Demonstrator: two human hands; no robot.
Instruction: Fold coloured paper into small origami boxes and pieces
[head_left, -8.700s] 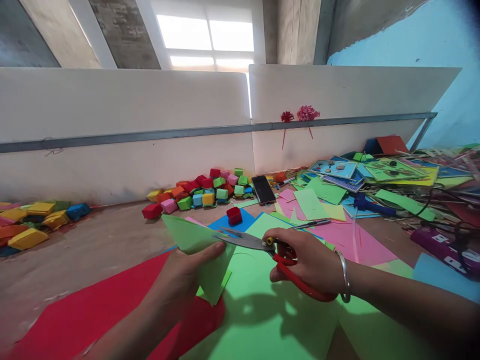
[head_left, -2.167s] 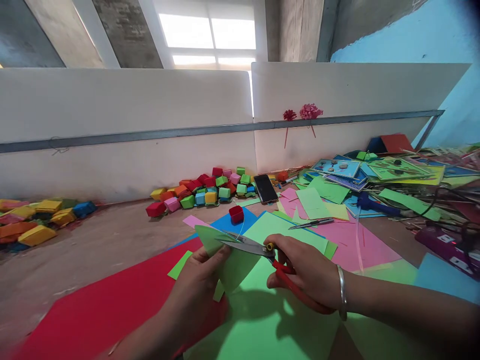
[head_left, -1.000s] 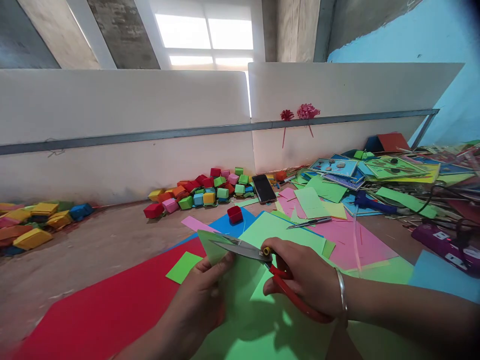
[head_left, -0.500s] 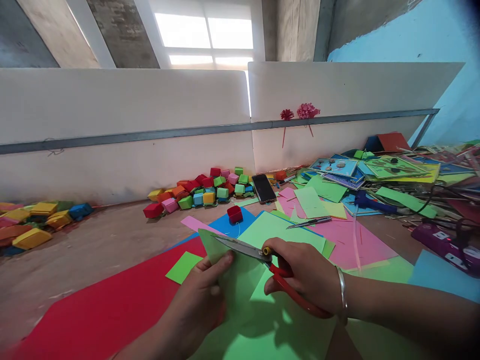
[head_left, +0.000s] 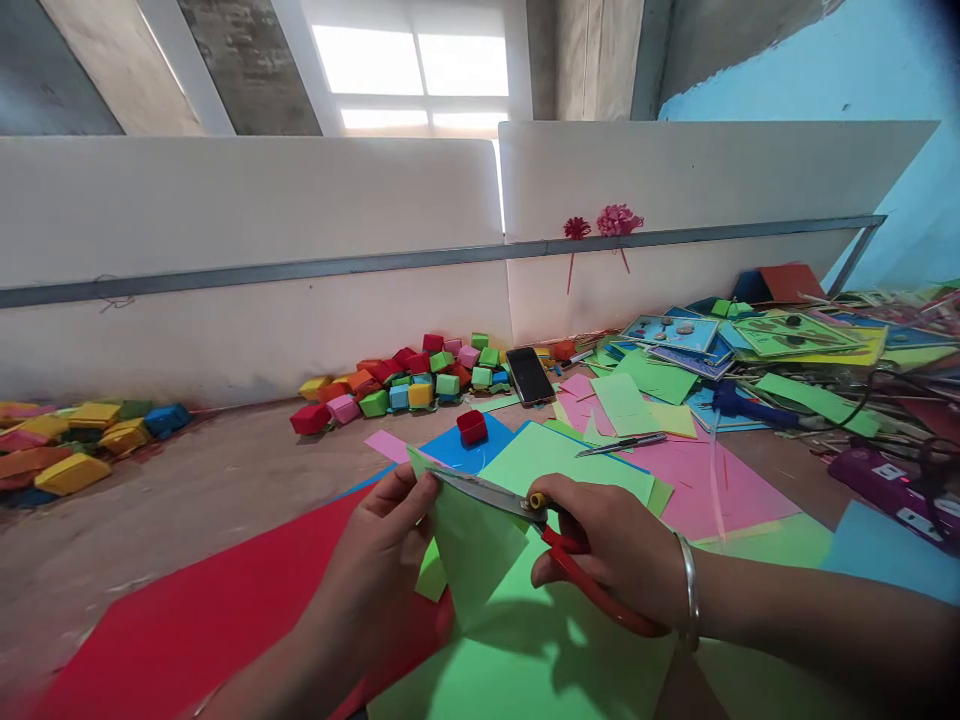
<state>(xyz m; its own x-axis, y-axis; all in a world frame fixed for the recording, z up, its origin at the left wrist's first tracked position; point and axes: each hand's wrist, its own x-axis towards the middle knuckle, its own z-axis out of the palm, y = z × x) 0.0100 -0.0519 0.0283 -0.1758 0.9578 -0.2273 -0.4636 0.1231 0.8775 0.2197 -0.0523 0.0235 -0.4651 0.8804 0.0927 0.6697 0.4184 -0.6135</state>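
My right hand [head_left: 607,550] grips a pair of scissors [head_left: 487,495] by its red handles, blades pointing left. Between thumb and fingers, my left hand [head_left: 375,550] pinches the upper left corner of a green sheet of paper [head_left: 472,550]. The blades lie along the upper edge of this sheet, their tips close to my left thumb. Beneath the hands spreads more green paper [head_left: 585,670], with a large red sheet [head_left: 225,600] to the left. A small bright green piece [head_left: 432,575] is partly hidden behind my left hand.
Small coloured paper boxes [head_left: 405,385] are heaped by the white panel, and more [head_left: 71,450] lie far left. A phone [head_left: 529,376], a red box [head_left: 472,428], a pen-like tool [head_left: 621,445], a blue glue gun [head_left: 742,402] and a purple power strip [head_left: 892,490] lie around.
My left hand has moved up along the green sheet to its corner near the scissor tips. The small bright green piece is now mostly covered. My right hand and scissors have barely moved.
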